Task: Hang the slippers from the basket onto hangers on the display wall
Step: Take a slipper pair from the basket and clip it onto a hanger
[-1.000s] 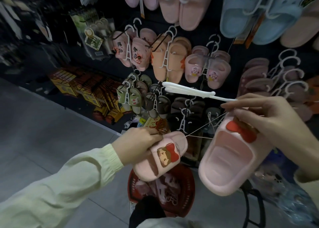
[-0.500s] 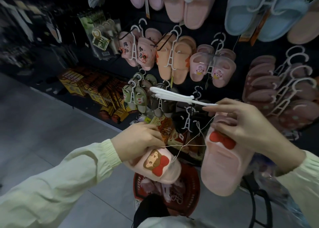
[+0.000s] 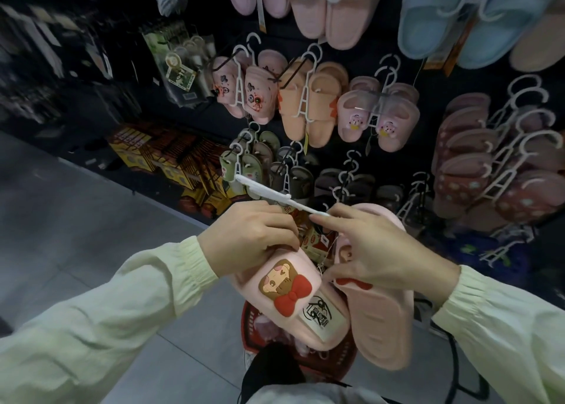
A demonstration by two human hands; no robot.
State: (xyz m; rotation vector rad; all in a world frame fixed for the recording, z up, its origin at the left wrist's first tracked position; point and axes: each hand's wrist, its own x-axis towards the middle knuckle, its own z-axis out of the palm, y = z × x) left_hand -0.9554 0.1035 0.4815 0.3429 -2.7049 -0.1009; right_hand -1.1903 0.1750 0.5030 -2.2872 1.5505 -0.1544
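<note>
The bow-printed slipper (image 3: pixel 293 296) is gripped by fingers of the left hand (image 3: pixel 250 238), above the red basket (image 3: pixel 348 358). Its pink mate (image 3: pixel 382 321) and the white hanger (image 3: pixel 269 194) are clasped by fingers of the right hand (image 3: pixel 379 251).

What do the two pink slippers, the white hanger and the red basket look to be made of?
Pink slippers: likely soft moulded foam or rubber, matte, with thick rounded edges and a raised bow badge. White hanger: probably rigid plastic, smooth, thin moulded bar. Red basket: seemingly plastic by its uniform red rim; mostly hidden.
</note>
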